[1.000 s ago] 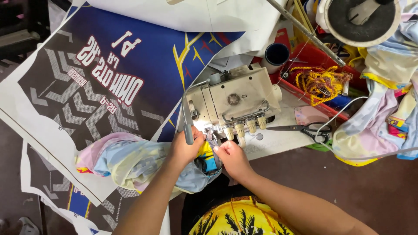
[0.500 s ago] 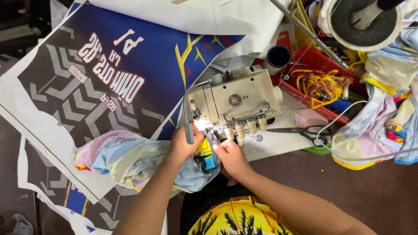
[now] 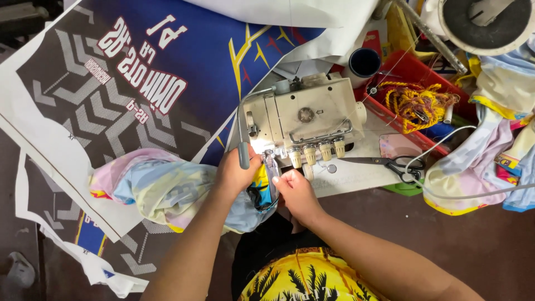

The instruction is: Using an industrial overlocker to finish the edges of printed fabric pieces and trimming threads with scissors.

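A wide printed sheet (image 3: 139,83) in dark grey and blue fills the upper left of the frame, and just right of centre stands a cream overlock sewing machine (image 3: 304,120) with four tension knobs along its front edge. A bundle of pastel patterned fabric (image 3: 161,189) trails from the machine's lit needle area down into the lower left. The step in hand looks like feeding a seam under the presser foot, and it seems to call for both hands keeping the cloth flat and its edge lined up with the foot, guiding rather than pulling, fingers clear of the needle. The left hand (image 3: 237,173) lies on the cloth just left of the foot, fingers curled down onto it; whether they pinch it I cannot tell. The right hand (image 3: 298,192) has its fingertips drawn together on the fabric edge right at the foot. Black-handled scissors (image 3: 390,163) lie on the table at mid right, well apart from both hands
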